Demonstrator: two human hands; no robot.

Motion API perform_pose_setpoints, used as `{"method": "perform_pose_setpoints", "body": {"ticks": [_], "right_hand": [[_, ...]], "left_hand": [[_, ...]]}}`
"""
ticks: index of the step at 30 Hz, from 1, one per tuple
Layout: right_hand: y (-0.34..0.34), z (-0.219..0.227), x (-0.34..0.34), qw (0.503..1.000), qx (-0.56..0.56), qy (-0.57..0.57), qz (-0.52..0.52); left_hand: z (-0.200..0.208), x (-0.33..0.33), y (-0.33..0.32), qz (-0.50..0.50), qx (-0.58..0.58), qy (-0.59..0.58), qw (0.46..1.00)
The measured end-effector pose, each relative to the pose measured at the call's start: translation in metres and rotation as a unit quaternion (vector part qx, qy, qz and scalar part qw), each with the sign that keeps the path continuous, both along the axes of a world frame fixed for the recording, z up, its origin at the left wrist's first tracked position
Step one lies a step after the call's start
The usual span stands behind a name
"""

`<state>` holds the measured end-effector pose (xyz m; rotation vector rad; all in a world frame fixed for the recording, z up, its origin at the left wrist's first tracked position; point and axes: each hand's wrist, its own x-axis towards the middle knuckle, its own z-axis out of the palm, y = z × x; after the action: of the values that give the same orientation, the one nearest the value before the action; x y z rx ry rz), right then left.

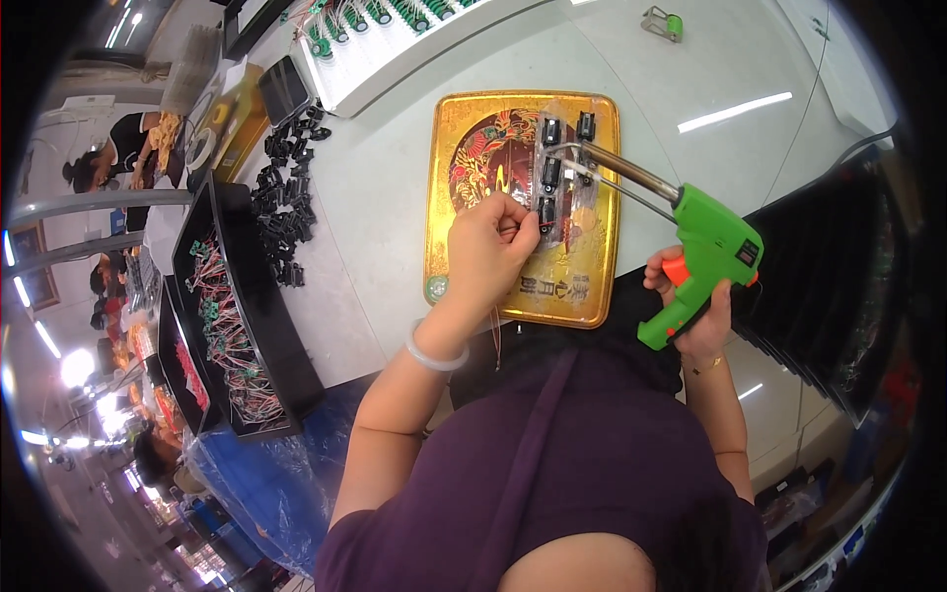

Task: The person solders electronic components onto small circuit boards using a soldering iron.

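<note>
On the table lies a gold tin lid (444, 237) with a dark red round pattern. A clear strip on it carries several small black plastic housings (549, 173) in a row. Bent over the lid, my left hand (490, 242) pinches close by the nearest housing; thin wires (497, 340) trail out below it, and the fingertips partly hide what they grip. My right hand (695, 306) is wrapped round the handle of a green soldering gun (718, 237) with an orange trigger. Its metal tip and feed tube reach left over the upper housings.
Loose black housings (286, 197) lie in a pile left of the lid. A black bin (296, 370) holds green boards with wires. At the back stands a white tray (385, 74) of round green boards; a small green-and-metal piece (663, 24) lies far right. Other people work at left.
</note>
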<state>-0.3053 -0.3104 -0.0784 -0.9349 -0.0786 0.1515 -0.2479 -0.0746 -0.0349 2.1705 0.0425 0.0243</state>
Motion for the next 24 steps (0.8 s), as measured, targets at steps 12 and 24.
{"method": "perform_pose_setpoints", "body": {"ticks": [12, 24], "right_hand": [[0.032, -0.003, 0.025, 0.993, 0.112, 0.001, 0.045], [0.035, -0.006, 0.019, 0.988, 0.145, -0.001, 0.050]], "left_hand": [[0.002, 0.000, 0.000, -0.010, 0.017, -0.021, 1.000], [0.000, 0.003, 0.008, -0.056, 0.006, -0.052, 0.997]]}}
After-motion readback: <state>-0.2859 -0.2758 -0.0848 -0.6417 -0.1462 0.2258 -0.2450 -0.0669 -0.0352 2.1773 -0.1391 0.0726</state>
